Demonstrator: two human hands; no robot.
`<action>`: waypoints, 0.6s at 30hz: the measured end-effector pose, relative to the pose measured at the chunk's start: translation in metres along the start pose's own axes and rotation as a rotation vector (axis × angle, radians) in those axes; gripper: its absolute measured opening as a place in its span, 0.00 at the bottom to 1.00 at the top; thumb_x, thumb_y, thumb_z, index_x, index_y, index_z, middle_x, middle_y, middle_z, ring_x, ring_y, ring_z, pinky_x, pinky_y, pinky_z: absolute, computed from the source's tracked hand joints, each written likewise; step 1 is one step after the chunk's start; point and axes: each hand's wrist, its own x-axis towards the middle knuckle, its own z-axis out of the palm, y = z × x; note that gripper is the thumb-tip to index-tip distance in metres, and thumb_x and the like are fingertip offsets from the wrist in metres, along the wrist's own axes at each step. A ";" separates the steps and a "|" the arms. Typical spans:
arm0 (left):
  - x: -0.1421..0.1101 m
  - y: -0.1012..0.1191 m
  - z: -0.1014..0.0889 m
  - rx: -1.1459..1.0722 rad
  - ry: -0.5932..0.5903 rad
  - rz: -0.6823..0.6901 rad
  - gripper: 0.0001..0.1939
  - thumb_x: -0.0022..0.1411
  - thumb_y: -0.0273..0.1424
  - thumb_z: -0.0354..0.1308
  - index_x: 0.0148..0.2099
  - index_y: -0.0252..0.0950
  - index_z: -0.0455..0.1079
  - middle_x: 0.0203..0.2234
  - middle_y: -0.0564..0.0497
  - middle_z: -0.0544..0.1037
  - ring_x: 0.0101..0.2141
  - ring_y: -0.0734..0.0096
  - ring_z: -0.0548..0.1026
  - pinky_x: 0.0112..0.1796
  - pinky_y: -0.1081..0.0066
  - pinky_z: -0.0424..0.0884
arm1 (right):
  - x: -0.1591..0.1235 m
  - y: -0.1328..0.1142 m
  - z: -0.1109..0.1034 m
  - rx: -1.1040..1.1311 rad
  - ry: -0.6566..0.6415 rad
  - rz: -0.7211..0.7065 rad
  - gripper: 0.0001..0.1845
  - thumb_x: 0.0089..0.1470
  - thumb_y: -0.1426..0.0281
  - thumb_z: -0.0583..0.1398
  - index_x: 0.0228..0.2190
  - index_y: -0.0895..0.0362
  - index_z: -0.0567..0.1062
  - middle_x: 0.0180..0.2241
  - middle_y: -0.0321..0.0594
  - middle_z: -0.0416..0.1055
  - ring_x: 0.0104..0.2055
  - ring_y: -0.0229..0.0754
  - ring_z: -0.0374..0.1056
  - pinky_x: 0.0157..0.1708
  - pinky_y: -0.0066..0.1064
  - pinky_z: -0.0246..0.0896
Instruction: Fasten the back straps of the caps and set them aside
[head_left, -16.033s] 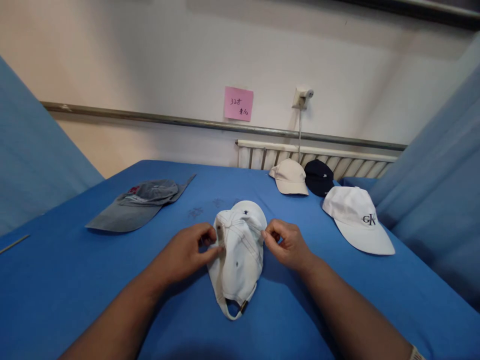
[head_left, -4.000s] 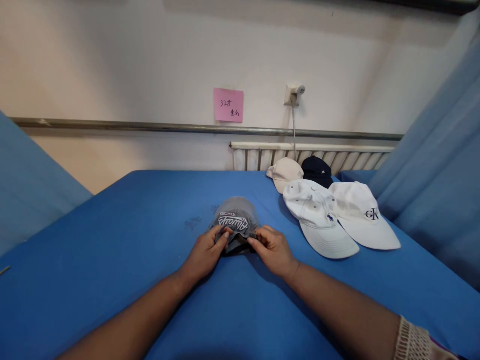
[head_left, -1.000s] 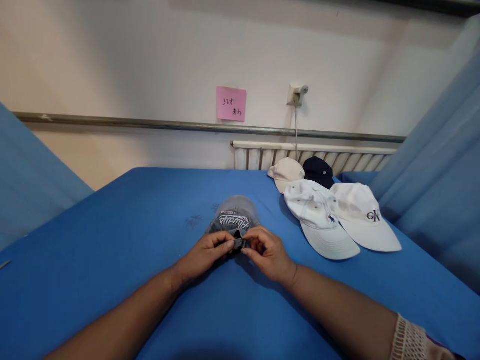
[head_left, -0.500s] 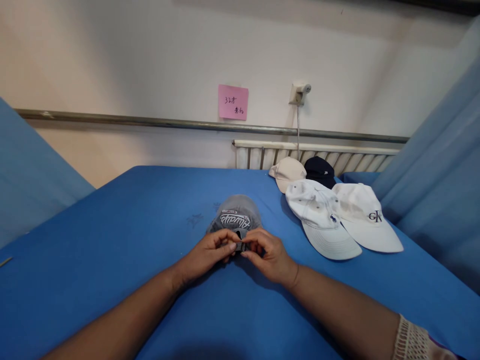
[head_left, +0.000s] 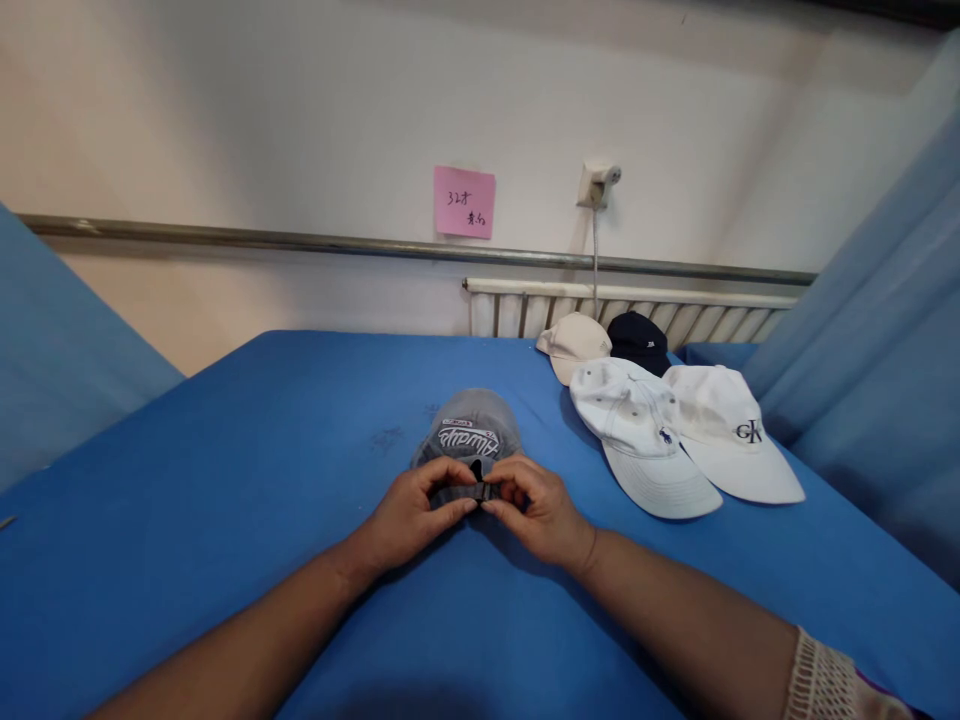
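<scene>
The cap (head_left: 480, 406) in my fingers (head_left: 448, 514) is a faded, uneven grey with white lettering (head_left: 466, 440). I see plain blue across the table (head_left: 187, 480), then a beige cap (head_left: 574, 335), a navy cap (head_left: 636, 338) with a small pale mark (head_left: 651, 344), a white cap (head_left: 634, 425) with a dark-blue emblem (head_left: 665, 436), and a second white cap (head_left: 716, 398) with black letters (head_left: 748, 431). My sleeve (head_left: 821, 672) is cream openwork knit, edged with purple; the note (head_left: 465, 202) is pink, the curtain (head_left: 885, 330) pale blue.
</scene>
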 end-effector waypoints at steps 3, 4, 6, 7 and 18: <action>-0.002 0.003 0.000 0.133 0.001 0.078 0.07 0.60 0.30 0.59 0.42 0.38 0.72 0.36 0.52 0.78 0.39 0.68 0.75 0.43 0.69 0.69 | 0.000 0.001 0.000 0.005 -0.002 -0.002 0.13 0.54 0.72 0.63 0.43 0.54 0.72 0.36 0.38 0.69 0.28 0.34 0.63 0.27 0.27 0.62; -0.002 0.004 0.000 0.167 0.002 0.104 0.07 0.61 0.30 0.58 0.42 0.38 0.73 0.36 0.52 0.79 0.38 0.68 0.75 0.43 0.69 0.69 | 0.000 0.001 0.000 0.006 -0.004 -0.005 0.14 0.54 0.72 0.63 0.43 0.54 0.72 0.36 0.38 0.70 0.28 0.35 0.63 0.27 0.27 0.62; -0.003 0.004 0.001 0.199 0.013 0.133 0.07 0.61 0.30 0.57 0.42 0.38 0.73 0.36 0.52 0.79 0.38 0.69 0.75 0.42 0.69 0.69 | 0.000 0.001 0.000 0.010 -0.009 -0.007 0.14 0.54 0.72 0.63 0.43 0.53 0.72 0.36 0.38 0.70 0.28 0.35 0.63 0.27 0.27 0.62; -0.003 0.004 0.001 0.195 0.017 0.129 0.07 0.62 0.29 0.57 0.42 0.38 0.73 0.35 0.52 0.79 0.37 0.69 0.75 0.41 0.69 0.69 | 0.000 0.001 0.000 0.015 -0.011 -0.004 0.13 0.54 0.72 0.63 0.43 0.53 0.72 0.36 0.38 0.70 0.28 0.34 0.63 0.27 0.27 0.62; 0.001 0.003 0.005 -0.172 -0.012 -0.073 0.06 0.58 0.33 0.59 0.36 0.34 0.70 0.28 0.54 0.73 0.31 0.73 0.70 0.35 0.72 0.68 | 0.002 -0.006 -0.001 0.017 -0.041 0.001 0.13 0.54 0.74 0.63 0.42 0.53 0.75 0.35 0.38 0.67 0.30 0.35 0.64 0.30 0.28 0.63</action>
